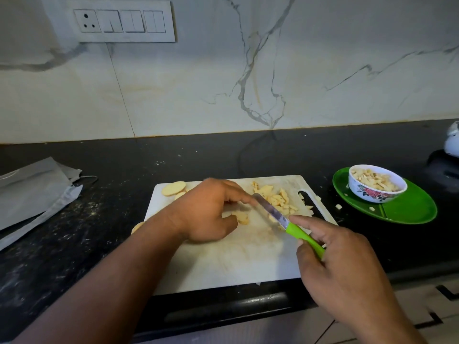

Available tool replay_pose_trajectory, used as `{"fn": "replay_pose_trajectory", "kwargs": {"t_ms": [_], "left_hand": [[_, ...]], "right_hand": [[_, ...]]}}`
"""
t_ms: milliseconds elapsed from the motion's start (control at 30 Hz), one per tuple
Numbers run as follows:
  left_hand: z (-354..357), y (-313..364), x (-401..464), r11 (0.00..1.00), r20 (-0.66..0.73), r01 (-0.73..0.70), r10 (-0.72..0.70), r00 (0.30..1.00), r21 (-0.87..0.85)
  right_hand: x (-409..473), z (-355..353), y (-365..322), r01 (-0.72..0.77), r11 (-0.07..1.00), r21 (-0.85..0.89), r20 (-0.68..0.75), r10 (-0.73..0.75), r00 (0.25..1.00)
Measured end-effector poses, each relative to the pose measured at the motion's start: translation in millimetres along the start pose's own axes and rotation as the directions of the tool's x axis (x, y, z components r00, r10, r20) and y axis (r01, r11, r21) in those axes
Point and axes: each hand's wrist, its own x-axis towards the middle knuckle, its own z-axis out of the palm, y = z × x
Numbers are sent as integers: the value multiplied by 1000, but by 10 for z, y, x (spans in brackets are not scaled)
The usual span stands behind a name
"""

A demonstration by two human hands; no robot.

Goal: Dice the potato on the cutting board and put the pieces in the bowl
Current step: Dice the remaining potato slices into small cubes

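Observation:
A white cutting board (231, 264) lies on the black counter. My right hand (340, 266) grips the green handle of a knife (280, 217), index finger along its top, blade pointing up-left across the board. My left hand (211, 209) hovers over the board's middle with curled fingers touching the blade tip; a potato piece (241, 216) lies just under it. Cut potato pieces (275, 197) are heaped at the board's far right. Round potato slices (173, 188) sit at the far left corner. A floral bowl (376, 183) holding diced potato stands at the right.
The bowl rests on a green plate (407, 207) with a few stray potato bits. A grey folded cloth or bag (34, 192) lies on the counter at left. A white object (452, 140) sits at the far right edge. A marble wall with a switch panel (124, 21) rises behind.

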Motion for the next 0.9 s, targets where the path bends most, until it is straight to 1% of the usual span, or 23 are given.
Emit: {"fn": "replay_pose_trajectory", "kwargs": {"t_ms": [67,100,167,267,367,467,600,700,833,900], "left_hand": [[-59,-14,-30,999,-63,41,-41,997,4],[-90,-25,-41,996,-69,84,-82,994,29],[-117,-51,-49,985,-37,152,-149,988,84],[-76,-54,-34,971,16,214,-217,976,109],[-18,4,-2,976,19,206,-208,978,76],[28,63,17,981,-5,189,-188,982,38],[52,59,28,970,-39,242,-243,969,-18],[56,59,38,967,-33,253,-254,967,-29],[46,76,36,959,20,284,-284,958,10],[67,96,51,957,0,289,-290,957,34]], "right_hand": [[-34,-14,-52,28,993,-115,13,-27,1000],[-60,-9,-94,46,984,-174,29,-42,999],[-107,18,-192,78,969,-233,49,-69,996],[-158,93,-289,94,961,-262,98,-70,993],[-188,213,-330,97,965,-246,132,-65,989],[-186,256,-329,108,962,-252,111,-83,990],[-157,191,-318,118,955,-274,75,-101,992],[-157,188,-377,133,950,-283,77,-115,990],[-117,229,-451,144,938,-317,100,-118,988],[-96,249,-457,147,934,-325,114,-115,987]]}}
